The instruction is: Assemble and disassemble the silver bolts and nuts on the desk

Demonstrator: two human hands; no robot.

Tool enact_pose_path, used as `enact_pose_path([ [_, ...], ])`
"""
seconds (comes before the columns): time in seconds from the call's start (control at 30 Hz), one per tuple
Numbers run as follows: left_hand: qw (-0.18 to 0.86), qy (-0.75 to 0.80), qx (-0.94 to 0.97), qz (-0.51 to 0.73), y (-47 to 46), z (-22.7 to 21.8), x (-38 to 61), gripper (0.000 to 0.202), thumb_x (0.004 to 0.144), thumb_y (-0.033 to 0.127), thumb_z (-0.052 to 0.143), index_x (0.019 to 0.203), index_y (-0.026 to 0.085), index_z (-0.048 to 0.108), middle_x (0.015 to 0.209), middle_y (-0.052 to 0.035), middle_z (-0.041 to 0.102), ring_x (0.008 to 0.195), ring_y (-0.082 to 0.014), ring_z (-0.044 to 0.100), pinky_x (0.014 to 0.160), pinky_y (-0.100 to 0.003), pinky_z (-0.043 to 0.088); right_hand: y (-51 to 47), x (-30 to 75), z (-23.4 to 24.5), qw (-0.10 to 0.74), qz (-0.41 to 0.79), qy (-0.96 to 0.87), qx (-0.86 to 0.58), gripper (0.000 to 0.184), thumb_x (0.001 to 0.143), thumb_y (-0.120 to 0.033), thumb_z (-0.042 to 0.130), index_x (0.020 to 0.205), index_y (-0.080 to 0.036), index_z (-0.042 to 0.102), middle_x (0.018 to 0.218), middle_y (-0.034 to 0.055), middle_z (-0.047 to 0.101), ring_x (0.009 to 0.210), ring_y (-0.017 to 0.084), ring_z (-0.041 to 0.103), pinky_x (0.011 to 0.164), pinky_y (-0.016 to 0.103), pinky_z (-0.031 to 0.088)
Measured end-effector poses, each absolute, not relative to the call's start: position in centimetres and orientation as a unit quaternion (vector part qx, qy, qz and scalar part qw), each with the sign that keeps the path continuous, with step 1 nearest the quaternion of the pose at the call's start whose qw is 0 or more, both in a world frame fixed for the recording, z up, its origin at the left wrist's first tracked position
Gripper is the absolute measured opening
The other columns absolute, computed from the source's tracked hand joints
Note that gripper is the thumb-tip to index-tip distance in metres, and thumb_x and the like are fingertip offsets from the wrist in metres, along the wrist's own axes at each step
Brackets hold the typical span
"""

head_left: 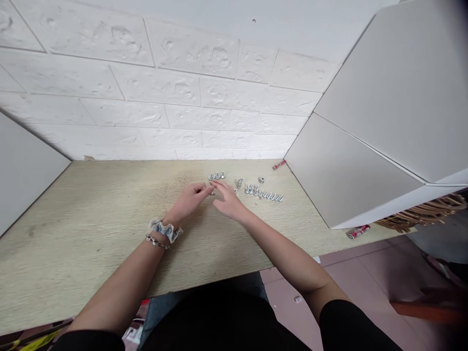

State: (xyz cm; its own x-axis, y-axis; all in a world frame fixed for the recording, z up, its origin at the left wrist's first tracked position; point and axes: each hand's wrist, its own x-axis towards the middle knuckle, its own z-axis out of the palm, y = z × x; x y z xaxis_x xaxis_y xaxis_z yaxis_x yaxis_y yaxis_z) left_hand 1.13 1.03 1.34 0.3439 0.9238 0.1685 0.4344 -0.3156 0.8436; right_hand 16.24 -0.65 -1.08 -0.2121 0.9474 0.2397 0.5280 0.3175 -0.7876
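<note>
My left hand (190, 199) is closed in a pinch, thumb and index finger pressed together around a small shiny metal piece (212, 193), mostly hidden by the fingers. Facing it, my right hand (229, 202) has its fingers stretched toward the left fingertips, with the thumb apart from them. Just beyond the hands, three screws (217, 176) stand on their heads in a short row. To the right lie several screws (268, 196) in a line, a small column of metal nuts or washers (239, 183) and a single round metal piece (261, 180).
The wooden tabletop (91, 204) meets a white brick-patterned wall (183, 92) at the back. Grey-white panels (351, 170) border the right side, another panel (25, 165) the left. Red cylinders lie at the back right corner (279, 165) and the front right edge (359, 231).
</note>
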Motion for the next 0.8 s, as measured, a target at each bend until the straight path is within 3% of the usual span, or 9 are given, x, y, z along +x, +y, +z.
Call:
enact_pose_path([
  [0.1,0.345,0.468,0.74,0.338,1.0,1.2,1.3,0.04,0.078,0.045,0.048,0.053,0.018,0.032,0.052,0.0048,0.03,0.051,-0.0097,0.031,0.049,-0.024,0.025,-1.0,16.2,-0.9,0.328,0.291,-0.747,-0.499,0.051,0.067,-0.017,0.052,0.118,-0.019,0.055,0.139,0.0086,0.038,0.129,0.026,0.029,0.106,0.045,0.023],
  [0.2,0.282,0.522,0.725,0.348,1.3,1.0,1.1,0.04,0.077,0.043,0.048,0.052,0.019,0.028,0.05,0.0047,0.027,0.051,-0.0101,0.03,0.049,-0.025,0.022,-1.2,16.2,-0.2,0.348,0.301,-0.739,-0.492,0.032,0.07,-0.02,0.052,0.1,-0.023,0.065,0.13,0.0043,0.048,0.125,0.024,0.035,0.104,0.043,0.025],
  [0.27,0.25,0.551,0.71,0.36,1.5,0.9,0.9,0.04,0.077,0.043,0.047,0.051,0.019,0.027,0.049,0.0045,0.027,0.051,-0.0105,0.029,0.049,-0.025,0.022,-1.4,16.3,0.2,0.371,0.32,-0.723,-0.486,0.018,0.074,-0.022,0.05,0.073,-0.021,0.068,0.11,0.0028,0.06,0.11,0.02,0.049,0.098,0.037,0.033],
  [0.37,0.236,0.565,0.698,0.372,1.7,0.8,0.8,0.039,0.077,0.043,0.046,0.051,0.019,0.028,0.049,0.0041,0.027,0.051,-0.0112,0.031,0.05,-0.025,0.023,-1.5,16.3,0.7,0.368,0.364,-0.693,-0.502,0.034,0.078,-0.029,0.047,0.046,-0.018,0.053,0.067,0.0006,0.06,0.068,0.013,0.055,0.073,0.028,0.041],
  [0.5,0.231,0.56,0.701,0.376,1.4,0.9,0.9,0.04,0.078,0.043,0.046,0.052,0.019,0.028,0.05,0.0037,0.028,0.051,-0.0112,0.032,0.05,-0.025,0.023,-1.2,16.2,0.6,0.327,0.462,-0.627,-0.535,0.042,0.082,-0.037,0.041,0.045,-0.018,0.047,0.044,-0.0027,0.043,0.045,0.009,0.041,0.051,0.024,0.032],
  [0.7,0.236,0.506,0.736,0.383,0.9,1.1,1.5,0.04,0.08,0.042,0.045,0.052,0.018,0.031,0.052,0.0035,0.032,0.052,-0.0108,0.032,0.052,-0.025,0.024,-0.6,16.2,0.4,0.275,0.684,-0.469,-0.487,0.063,0.086,-0.059,0.018,0.066,-0.015,0.059,0.053,0.0005,0.049,0.039,0.007,0.034,0.037,0.022,0.016],
  [0.8,0.284,0.467,0.754,0.364,0.6,1.3,1.7,0.038,0.081,0.042,0.043,0.052,0.018,0.035,0.053,0.0032,0.035,0.054,-0.0112,0.036,0.054,-0.025,0.028,-0.6,16.3,0.4,0.298,0.74,-0.414,-0.438,0.068,0.084,-0.064,0.015,0.074,-0.015,0.06,0.057,0.0018,0.051,0.041,0.008,0.035,0.037,0.021,0.016],
])
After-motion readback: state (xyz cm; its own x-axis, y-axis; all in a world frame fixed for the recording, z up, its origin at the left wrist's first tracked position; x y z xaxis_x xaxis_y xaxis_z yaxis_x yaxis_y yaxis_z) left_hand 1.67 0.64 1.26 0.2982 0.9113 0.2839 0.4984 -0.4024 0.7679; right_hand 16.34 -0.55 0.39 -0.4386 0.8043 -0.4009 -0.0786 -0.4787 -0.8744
